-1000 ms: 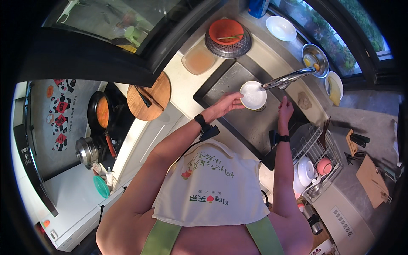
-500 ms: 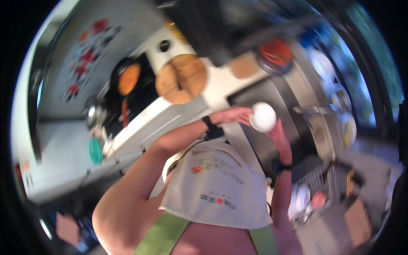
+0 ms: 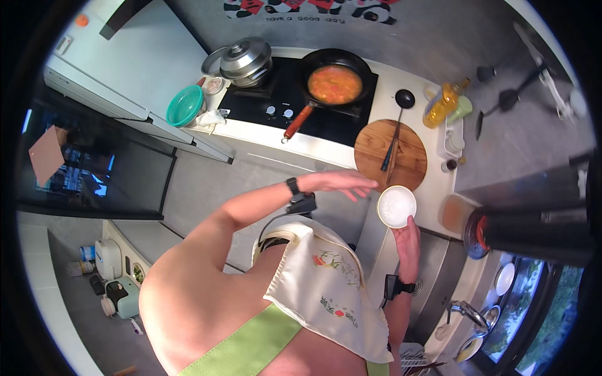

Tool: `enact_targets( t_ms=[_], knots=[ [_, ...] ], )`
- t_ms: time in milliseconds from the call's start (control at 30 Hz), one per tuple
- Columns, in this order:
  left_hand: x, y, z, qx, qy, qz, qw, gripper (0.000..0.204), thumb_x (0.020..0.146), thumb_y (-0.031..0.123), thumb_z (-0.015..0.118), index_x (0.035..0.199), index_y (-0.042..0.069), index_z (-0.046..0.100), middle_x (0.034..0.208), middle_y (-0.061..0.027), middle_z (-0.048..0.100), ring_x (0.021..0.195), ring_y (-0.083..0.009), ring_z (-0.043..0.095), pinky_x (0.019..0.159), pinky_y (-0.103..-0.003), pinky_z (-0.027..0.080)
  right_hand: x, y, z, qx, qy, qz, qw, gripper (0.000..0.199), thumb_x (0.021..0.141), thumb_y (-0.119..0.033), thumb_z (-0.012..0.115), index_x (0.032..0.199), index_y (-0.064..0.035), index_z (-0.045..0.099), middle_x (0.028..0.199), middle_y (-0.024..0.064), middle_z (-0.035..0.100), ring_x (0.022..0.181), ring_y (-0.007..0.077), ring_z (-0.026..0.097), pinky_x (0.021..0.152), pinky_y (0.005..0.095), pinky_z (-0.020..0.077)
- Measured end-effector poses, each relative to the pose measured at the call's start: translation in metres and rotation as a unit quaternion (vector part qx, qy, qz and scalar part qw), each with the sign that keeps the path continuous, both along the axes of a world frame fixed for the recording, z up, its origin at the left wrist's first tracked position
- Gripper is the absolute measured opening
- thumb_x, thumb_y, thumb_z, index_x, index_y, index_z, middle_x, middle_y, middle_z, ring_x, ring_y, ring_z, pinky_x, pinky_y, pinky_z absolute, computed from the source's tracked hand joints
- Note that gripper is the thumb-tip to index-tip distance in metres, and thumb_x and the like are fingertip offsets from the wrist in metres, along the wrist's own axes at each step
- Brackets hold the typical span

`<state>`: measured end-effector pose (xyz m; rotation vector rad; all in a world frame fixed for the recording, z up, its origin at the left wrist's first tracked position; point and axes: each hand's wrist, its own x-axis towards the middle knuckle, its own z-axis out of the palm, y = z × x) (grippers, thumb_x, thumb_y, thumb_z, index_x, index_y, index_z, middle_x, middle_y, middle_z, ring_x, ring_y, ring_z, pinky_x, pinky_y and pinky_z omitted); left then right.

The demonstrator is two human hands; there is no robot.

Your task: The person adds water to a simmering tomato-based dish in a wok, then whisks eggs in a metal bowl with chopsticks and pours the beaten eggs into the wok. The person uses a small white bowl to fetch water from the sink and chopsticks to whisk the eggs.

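Observation:
My right hand [image 3: 407,241] grips a small white bowl [image 3: 397,207] by its near rim. The bowl's inside looks white; whether it holds anything white I cannot tell. Just left of it, my left hand [image 3: 342,183] is stretched out with fingers apart, off the bowl. Beyond the bowl lies a round wooden cutting board [image 3: 370,147], with a black ladle [image 3: 405,98] resting across it. On the black stove [image 3: 251,119], a dark frying pan [image 3: 307,69] contains orange-red soupy food, its red-brown handle pointing toward me.
A lidded steel pot [image 3: 246,59] stands on the stove's left, near a green basket [image 3: 185,105]. An oil bottle [image 3: 442,106] and a small white rack [image 3: 450,139] stand behind the board. The sink [image 3: 433,263] and faucet [image 3: 470,315] are at the right.
My view has swung left from the sink toward the stove. The bowl has moved from over the sink to beside the cutting board, and my left hand has come off it.

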<state>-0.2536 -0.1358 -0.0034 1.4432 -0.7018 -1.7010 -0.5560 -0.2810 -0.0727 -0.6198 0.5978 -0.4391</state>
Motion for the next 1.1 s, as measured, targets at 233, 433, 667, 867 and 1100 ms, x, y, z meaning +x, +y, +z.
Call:
enact_targets(
  t_ms=[233,433,667,867,1100],
  knots=[
    [0.214,0.147,-0.010,0.003,-0.335,0.159,0.929,0.043,0.102,0.043,0.066,0.096,0.001,0.070,0.071,-0.0034,0.067,0.067,-0.0103,0.064,0.065,-0.026,0.051,0.140,-0.003,0.049,-0.066,0.071,-0.008,0.995,0.039,0.106,-0.027,0.062,0.131,0.0037,0.059,0.125,0.0127,0.070,0.112,0.0222,0.071,0.095,0.0368,0.0610],
    [0.258,0.149,-0.064,0.034,-0.103,0.258,0.960,0.080,0.100,0.072,0.047,0.139,0.002,0.056,0.127,-0.0164,0.064,0.113,-0.0231,0.065,0.092,-0.038,0.057,0.255,-0.009,0.080,-0.126,0.109,0.000,0.986,0.036,0.104,-0.029,0.066,0.124,0.0008,0.066,0.110,0.0082,0.071,0.090,0.0127,0.070,0.085,0.0300,0.0633],
    [0.217,0.089,-0.074,-0.017,0.072,0.312,0.947,0.036,0.101,0.030,0.069,0.119,0.009,0.046,0.074,0.0021,0.053,0.050,-0.0077,0.047,0.042,-0.024,0.041,0.381,-0.026,0.084,-0.197,0.186,0.061,0.961,0.033,0.100,-0.030,0.073,0.117,-0.0022,0.072,0.102,0.0022,0.072,0.089,0.0097,0.068,0.082,0.0254,0.0587],
    [0.211,0.084,-0.074,-0.023,0.080,0.323,0.943,0.028,0.103,0.024,0.066,0.113,0.009,0.045,0.069,0.0027,0.048,0.049,-0.0078,0.047,0.042,-0.025,0.040,0.468,-0.044,0.060,-0.273,0.234,0.117,0.926,0.043,0.092,-0.037,0.082,0.115,-0.0012,0.073,0.095,0.0011,0.071,0.082,0.0067,0.066,0.072,0.0188,0.0560],
    [0.213,0.083,-0.076,-0.010,0.080,0.323,0.943,0.029,0.102,0.025,0.067,0.116,0.009,0.047,0.069,0.0028,0.048,0.050,-0.0075,0.048,0.042,-0.024,0.040,0.511,-0.060,0.045,-0.385,0.281,0.161,0.864,0.051,0.087,-0.041,0.086,0.115,-0.0007,0.072,0.098,0.0010,0.072,0.081,0.0057,0.066,0.068,0.0180,0.0550]
  ],
)
